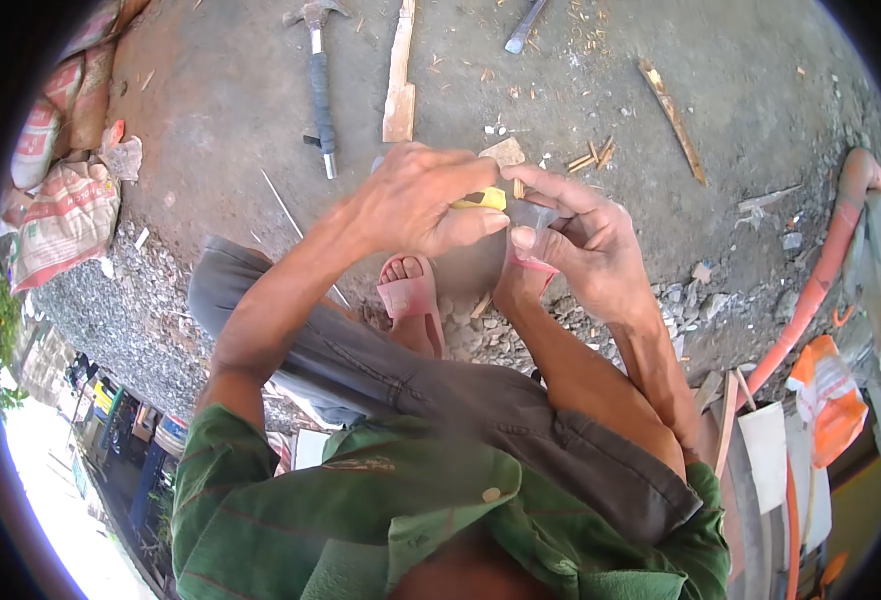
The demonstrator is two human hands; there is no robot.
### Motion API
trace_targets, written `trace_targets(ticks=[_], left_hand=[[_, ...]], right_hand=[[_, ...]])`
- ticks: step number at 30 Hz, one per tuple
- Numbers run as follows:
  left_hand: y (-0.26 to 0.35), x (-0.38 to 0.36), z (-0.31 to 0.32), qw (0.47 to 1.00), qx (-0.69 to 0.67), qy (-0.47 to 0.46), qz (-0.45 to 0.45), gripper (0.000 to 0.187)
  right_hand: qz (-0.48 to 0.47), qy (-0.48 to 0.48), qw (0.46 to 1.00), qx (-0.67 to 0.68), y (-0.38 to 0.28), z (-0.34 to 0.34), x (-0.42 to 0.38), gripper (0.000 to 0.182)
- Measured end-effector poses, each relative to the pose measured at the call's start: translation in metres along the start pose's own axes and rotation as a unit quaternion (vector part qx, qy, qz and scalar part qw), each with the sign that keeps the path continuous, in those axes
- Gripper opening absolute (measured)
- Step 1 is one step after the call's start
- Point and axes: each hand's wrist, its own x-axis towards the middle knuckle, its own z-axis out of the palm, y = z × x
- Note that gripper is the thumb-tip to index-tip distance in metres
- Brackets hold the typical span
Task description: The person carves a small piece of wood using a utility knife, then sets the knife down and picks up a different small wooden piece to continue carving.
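Note:
My left hand [415, 200] is closed around a yellow-handled tool [482, 198], probably a utility knife; only its end shows past my fingers. My right hand [580, 245] meets it from the right, thumb and forefinger pinching a small tan piece of wood [518, 187] at the tool's tip. Both hands hover above my feet in pink sandals [410, 297], with my knees in grey trousers [440, 385] below them. What lies between the fingertips is mostly hidden.
On the concrete ground ahead lie a hammer [320, 95], a flat wooden strip [398, 85], a thin wooden stick [672, 120] and scattered wood chips [592, 157]. Filled sacks [60, 215] are piled at left. An orange pipe [820, 290] runs along the right, next to gravel.

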Motion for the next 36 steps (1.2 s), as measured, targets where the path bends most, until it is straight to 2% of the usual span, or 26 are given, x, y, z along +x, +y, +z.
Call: trace_targets(ticks=[6, 11, 14, 21, 24, 27, 33, 36], left_hand=[[-0.007, 0.0, 0.001, 0.999, -0.001, -0.001, -0.037, 0.033], [-0.009, 0.001, -0.003, 0.999, -0.023, -0.014, -0.038, 0.034], [-0.003, 0.0, -0.002, 0.996, -0.055, -0.063, -0.033, 0.034], [-0.012, 0.003, 0.001, 0.999, -0.026, -0.039, -0.029, 0.034], [-0.014, 0.005, 0.001, 0.999, -0.003, -0.026, -0.034, 0.033], [-0.017, 0.006, 0.003, 0.999, 0.002, -0.025, -0.049, 0.036], [-0.012, 0.006, 0.005, 0.998, -0.009, -0.031, -0.044, 0.035], [-0.004, 0.004, 0.008, 0.998, -0.04, -0.048, -0.028, 0.034]], right_hand=[[0.046, -0.002, 0.999, -0.006, -0.003, 0.001, -0.001, 0.049], [0.024, 0.014, 0.999, 0.034, -0.001, 0.008, 0.003, 0.044], [0.028, 0.023, 0.999, 0.02, -0.004, 0.007, 0.003, 0.043], [0.0, 0.047, 0.999, 0.009, 0.004, 0.008, 0.004, 0.044], [0.02, 0.035, 0.999, -0.011, 0.003, 0.002, 0.002, 0.045], [0.043, 0.042, 0.998, 0.008, 0.002, 0.005, 0.0, 0.047], [0.013, 0.056, 0.989, 0.137, 0.017, 0.006, 0.0, 0.049], [0.002, 0.043, 0.991, 0.129, 0.015, 0.001, 0.001, 0.049]])
